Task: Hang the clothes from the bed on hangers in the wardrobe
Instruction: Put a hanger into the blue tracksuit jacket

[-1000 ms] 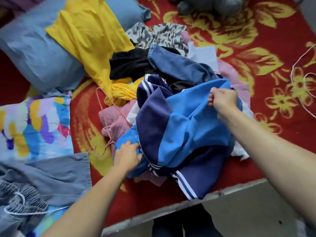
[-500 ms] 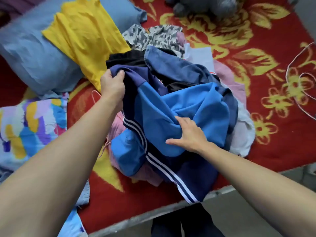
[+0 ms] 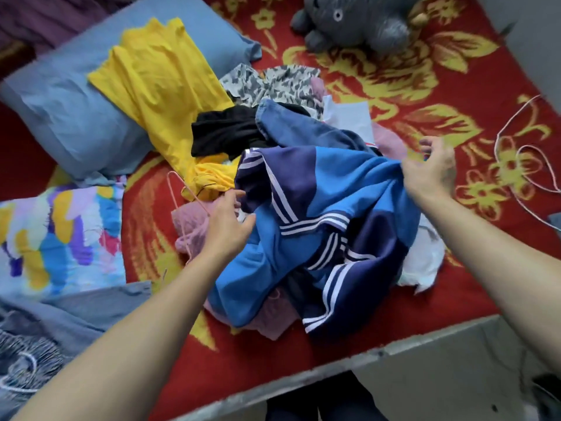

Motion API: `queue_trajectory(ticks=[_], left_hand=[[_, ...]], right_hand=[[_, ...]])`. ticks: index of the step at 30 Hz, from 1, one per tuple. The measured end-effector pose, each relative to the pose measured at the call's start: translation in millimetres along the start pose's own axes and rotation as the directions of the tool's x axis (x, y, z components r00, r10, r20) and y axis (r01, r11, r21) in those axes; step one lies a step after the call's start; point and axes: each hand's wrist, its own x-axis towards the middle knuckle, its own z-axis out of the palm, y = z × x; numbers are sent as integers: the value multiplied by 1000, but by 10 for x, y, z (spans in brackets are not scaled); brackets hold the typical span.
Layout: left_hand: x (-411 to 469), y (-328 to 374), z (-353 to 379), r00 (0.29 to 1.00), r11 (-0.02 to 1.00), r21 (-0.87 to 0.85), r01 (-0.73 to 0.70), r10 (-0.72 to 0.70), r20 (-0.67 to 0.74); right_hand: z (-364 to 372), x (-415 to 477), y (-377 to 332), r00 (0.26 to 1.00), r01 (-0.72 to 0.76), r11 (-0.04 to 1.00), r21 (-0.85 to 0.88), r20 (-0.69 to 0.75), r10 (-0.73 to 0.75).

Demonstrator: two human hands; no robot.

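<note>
A blue and navy jacket point(image 3: 349, 208) with white stripes lies on top of a clothes pile on the bed. My right hand point(image 3: 431, 174) grips its right edge and lifts the fabric a little. Fingers apart, my left hand point(image 3: 227, 226) rests at the jacket's left edge, over a pink garment point(image 3: 188, 229). A pink wire hanger point(image 3: 179, 189) lies just left of that hand. Behind the jacket are a denim piece point(image 3: 303, 129), a black garment point(image 3: 224, 132) and a yellow shirt point(image 3: 158, 86). The wardrobe is out of view.
White wire hangers point(image 3: 516, 153) lie on the red floral blanket point(image 3: 394, 95) at the right. A blue pillow point(image 3: 69, 113), a colourful pillow point(image 3: 54, 235) and grey clothes point(image 3: 60, 317) fill the left. A grey plush toy point(image 3: 364, 22) sits at the back. The bed edge point(image 3: 394, 350) runs below.
My left hand came down from the jacket's top corner to its left edge and let go. My right hand moved from the jacket's middle to its right edge and took hold.
</note>
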Motion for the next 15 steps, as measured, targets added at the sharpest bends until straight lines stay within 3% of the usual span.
queue_trajectory(ticks=[2, 4, 6, 8, 10, 12, 15], left_hand=[[-65, -3, 125, 959, 922, 272, -274, 284, 3], [-98, 9, 297, 864, 738, 479, -475, 493, 98], [-67, -32, 478, 800, 563, 590, -579, 533, 275], [20, -138, 638, 830, 472, 687, -553, 387, 402], [130, -256, 759, 894, 490, 748, -448, 269, 359], [205, -273, 835, 930, 547, 752, -368, 232, 286], [197, -227, 833, 966, 821, 519, -239, 144, 216]], right_hand=[[98, -390, -29, 979, 203, 979, 19, -30, -202], [312, -930, 19, 946, 285, 955, 77, 140, -294], [574, -1404, 166, 892, 216, 976, 16, 404, -204], [825, -1660, 371, 846, 87, 985, -148, 533, 5], [980, -1709, 527, 826, -89, 965, -246, 523, 210], [1050, -1657, 627, 809, -178, 930, -321, 491, 324], [976, -1503, 774, 812, -311, 915, -258, 428, 397]])
